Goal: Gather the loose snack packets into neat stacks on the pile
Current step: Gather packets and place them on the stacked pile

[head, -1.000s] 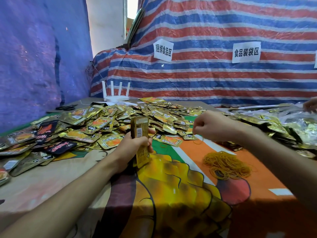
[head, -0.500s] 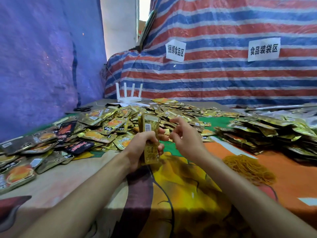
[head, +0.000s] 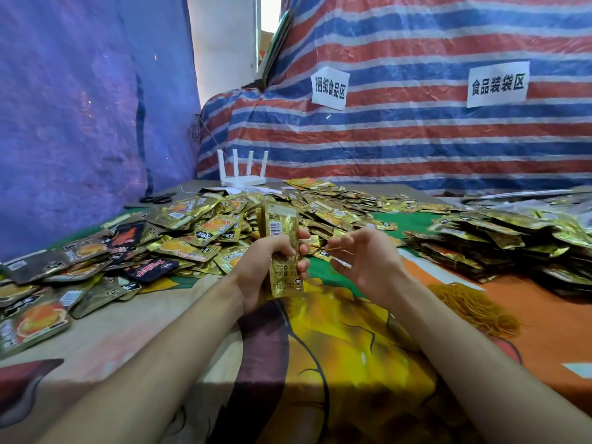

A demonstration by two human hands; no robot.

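My left hand (head: 272,267) grips an upright stack of gold snack packets (head: 282,248) above the printed tablecloth. Just to its right, my right hand (head: 368,264) has its fingers curled and holds a thin yellow rubber band (head: 339,250) stretched near the stack. Loose gold and dark packets (head: 192,238) lie in a wide heap behind and to the left. Stacked packets (head: 499,245) are piled at the right.
A heap of yellow rubber bands (head: 474,306) lies on the orange cloth at the right. A white router (head: 243,179) and black scissors (head: 157,197) sit at the table's far left. Striped tarp with paper signs hangs behind.
My right hand came back from the right side to just beside the stack, now holding a rubber band. My left hand keeps the stack upright in about the same place.
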